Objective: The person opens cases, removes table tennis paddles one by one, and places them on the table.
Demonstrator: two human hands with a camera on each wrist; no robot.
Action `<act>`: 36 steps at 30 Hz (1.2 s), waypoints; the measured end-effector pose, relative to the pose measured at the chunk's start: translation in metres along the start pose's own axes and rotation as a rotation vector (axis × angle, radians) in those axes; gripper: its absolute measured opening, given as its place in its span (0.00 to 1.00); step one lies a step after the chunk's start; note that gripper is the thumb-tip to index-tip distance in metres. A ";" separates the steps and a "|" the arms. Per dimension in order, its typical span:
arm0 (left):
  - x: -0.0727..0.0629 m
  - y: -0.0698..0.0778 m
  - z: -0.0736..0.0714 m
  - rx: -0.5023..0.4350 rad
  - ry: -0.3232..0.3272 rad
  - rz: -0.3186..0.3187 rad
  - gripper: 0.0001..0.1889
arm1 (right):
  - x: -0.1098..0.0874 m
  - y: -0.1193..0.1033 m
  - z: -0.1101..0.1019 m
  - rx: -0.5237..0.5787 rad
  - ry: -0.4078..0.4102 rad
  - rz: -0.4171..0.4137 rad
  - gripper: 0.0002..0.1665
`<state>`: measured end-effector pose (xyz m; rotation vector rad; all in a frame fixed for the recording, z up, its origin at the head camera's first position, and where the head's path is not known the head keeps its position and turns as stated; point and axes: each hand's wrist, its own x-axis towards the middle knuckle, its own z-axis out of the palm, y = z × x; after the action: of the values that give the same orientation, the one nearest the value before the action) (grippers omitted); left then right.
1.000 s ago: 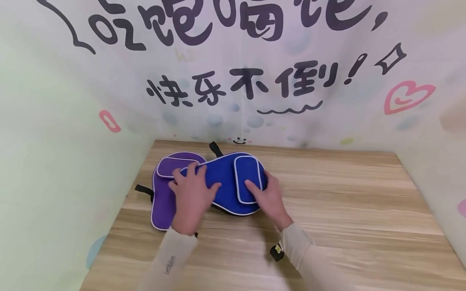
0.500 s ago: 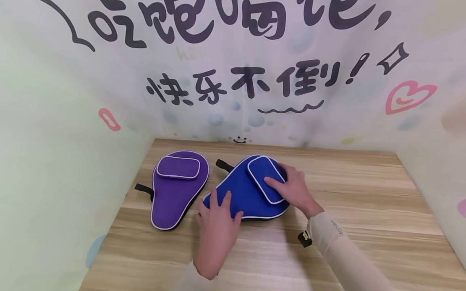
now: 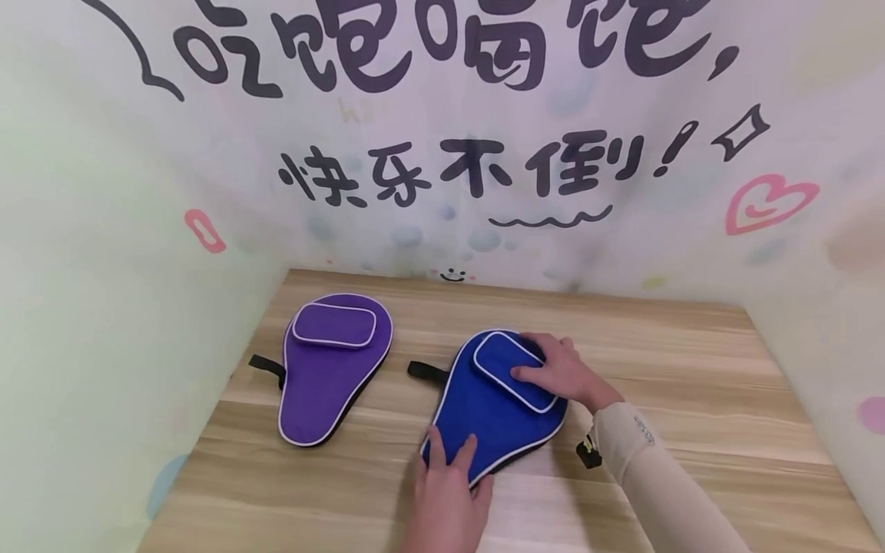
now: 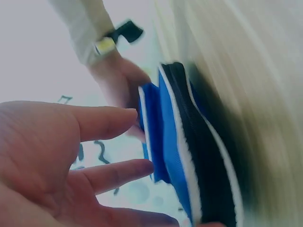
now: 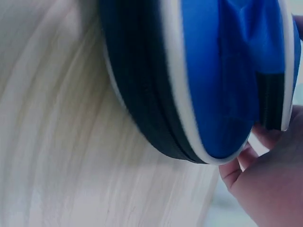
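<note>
A blue table tennis bat case (image 3: 470,411) with white piping lies on the table, its narrow end toward me. My right hand (image 3: 570,376) grips the wide far end, thumb over the raised pocket (image 3: 505,365) and fingers at the far edge. At the narrow end, my left hand (image 3: 449,503) holds the case with fingers spread on top and thumb at the right edge. The left wrist view shows the black zipped side (image 4: 203,156) of the case. To the left, apart from both hands, lies a purple bat case (image 3: 321,395).
Black straps stick out from the left of the blue case (image 3: 427,372) and the purple case (image 3: 266,364). The wood-grain table (image 3: 657,361) meets a printed wall hanging (image 3: 387,246) at the back. A small black piece (image 3: 588,452) sits by my right cuff.
Both hands have moved the blue case rightward off the purple one, then nearer to me. It has turned so its narrow end points toward me. The purple case stays in place.
</note>
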<state>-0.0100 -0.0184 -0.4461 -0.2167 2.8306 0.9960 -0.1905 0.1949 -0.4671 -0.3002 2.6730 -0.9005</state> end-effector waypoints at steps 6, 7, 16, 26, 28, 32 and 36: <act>-0.007 0.002 0.015 -0.009 -0.043 0.033 0.27 | 0.008 0.007 0.000 0.008 -0.055 0.011 0.48; -0.007 0.003 0.016 -0.005 -0.065 0.026 0.28 | 0.009 0.008 0.000 0.007 -0.058 0.008 0.48; -0.023 0.010 0.043 0.144 -0.142 0.046 0.32 | 0.014 0.010 0.002 -0.003 -0.081 -0.009 0.44; -0.017 0.018 0.032 0.250 -0.146 0.055 0.39 | 0.016 0.008 -0.004 -0.035 -0.125 -0.041 0.46; -0.008 0.021 0.019 0.280 -0.090 0.119 0.38 | 0.016 0.005 -0.008 -0.036 -0.147 -0.041 0.47; 0.023 0.021 -0.001 0.310 0.030 0.343 0.35 | 0.020 -0.002 -0.016 -0.024 -0.184 -0.023 0.46; 0.062 0.018 -0.002 0.362 0.037 0.562 0.35 | 0.029 -0.013 -0.027 -0.046 -0.207 0.009 0.42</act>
<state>-0.0742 -0.0116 -0.4448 0.6313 3.1009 0.5212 -0.2258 0.1913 -0.4447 -0.3697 2.5042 -0.7617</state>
